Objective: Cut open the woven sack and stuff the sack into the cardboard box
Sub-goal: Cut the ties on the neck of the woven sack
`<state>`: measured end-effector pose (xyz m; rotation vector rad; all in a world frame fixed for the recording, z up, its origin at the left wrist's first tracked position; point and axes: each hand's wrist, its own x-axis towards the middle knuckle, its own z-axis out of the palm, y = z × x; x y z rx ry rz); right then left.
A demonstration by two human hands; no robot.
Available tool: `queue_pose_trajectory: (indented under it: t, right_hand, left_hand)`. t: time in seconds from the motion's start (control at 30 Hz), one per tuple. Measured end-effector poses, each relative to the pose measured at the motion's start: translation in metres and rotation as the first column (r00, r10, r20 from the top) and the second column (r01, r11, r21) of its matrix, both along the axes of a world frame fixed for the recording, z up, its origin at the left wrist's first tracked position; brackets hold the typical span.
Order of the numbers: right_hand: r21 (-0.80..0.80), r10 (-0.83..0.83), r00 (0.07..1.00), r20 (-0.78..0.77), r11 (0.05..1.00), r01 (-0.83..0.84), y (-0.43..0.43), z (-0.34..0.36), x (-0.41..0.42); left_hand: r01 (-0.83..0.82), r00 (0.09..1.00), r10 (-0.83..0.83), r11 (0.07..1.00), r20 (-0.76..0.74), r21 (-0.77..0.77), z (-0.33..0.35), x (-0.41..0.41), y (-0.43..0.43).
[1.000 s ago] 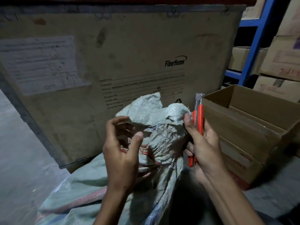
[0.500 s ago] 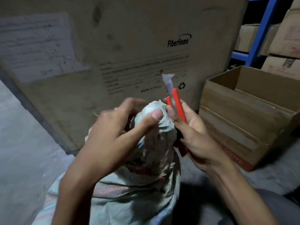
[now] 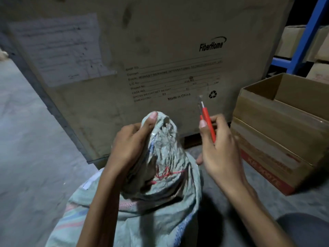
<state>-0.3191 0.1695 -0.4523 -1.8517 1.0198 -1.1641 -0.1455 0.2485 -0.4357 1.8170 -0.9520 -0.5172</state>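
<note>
A pale green woven sack [image 3: 156, 207] stands on the floor in front of me, its neck bunched and tied with red string [image 3: 165, 173]. My left hand [image 3: 131, 148] grips the bunched top of the sack, thumb pressed on its tip. My right hand [image 3: 220, 148] is a little to the right of the sack and apart from it. It holds a red utility knife [image 3: 207, 120] with the blade pointing up. The open cardboard box [image 3: 277, 125] sits on the floor at the right.
A large FiberHome crate [image 3: 160, 59] stands upright just behind the sack. Blue shelving [image 3: 302, 41] with several cartons is at the far right. Grey concrete floor [image 3: 26, 139] stretches to the left. A dark knee [image 3: 306, 229] shows at the bottom right.
My right hand has pulled the knife away from the sack's top toward the right. My left hand has shifted its grip up onto the tip of the bunched neck.
</note>
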Motion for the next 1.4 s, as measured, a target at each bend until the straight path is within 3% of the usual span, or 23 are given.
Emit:
queue_pose_trajectory:
  t: [0.1,0.17,0.3,0.53,0.77,1.0,1.4]
  right_hand:
    - [-0.017,0.055,0.996,0.071,0.998,-0.054,0.003,0.008,-0.01]
    - [-0.045,0.159,0.985,0.06,0.987,-0.156,0.016,0.012,-0.009]
    - [-0.077,0.294,0.955,-0.027,0.952,-0.296,0.047,0.014,0.004]
    - [-0.108,0.269,0.939,-0.216,0.949,-0.296,0.059,0.005,0.015]
    - [-0.168,0.192,0.947,-0.257,0.956,-0.239,0.064,0.009,0.015]
    - [-0.253,0.149,0.945,-0.29,0.941,-0.226,0.065,0.008,0.014]
    - [-0.171,0.167,0.925,-0.342,0.957,-0.236,0.064,0.008,0.013]
  left_hand:
    - [-0.277,0.948,0.258,0.957,-0.188,-0.083,0.0,0.02,0.005]
    - [-0.352,0.922,0.33,0.933,-0.204,-0.081,0.002,0.026,0.007]
    - [-0.333,0.935,0.318,0.939,-0.16,-0.083,0.0,0.023,0.003]
    - [-0.351,0.932,0.361,0.911,0.006,-0.216,-0.007,0.008,0.0]
    - [-0.358,0.918,0.394,0.861,0.032,-0.361,-0.006,-0.002,-0.004]
    - [-0.381,0.916,0.402,0.863,-0.005,-0.331,-0.011,0.004,-0.007]
    - [-0.325,0.904,0.406,0.855,0.131,-0.405,-0.006,-0.002,-0.003]
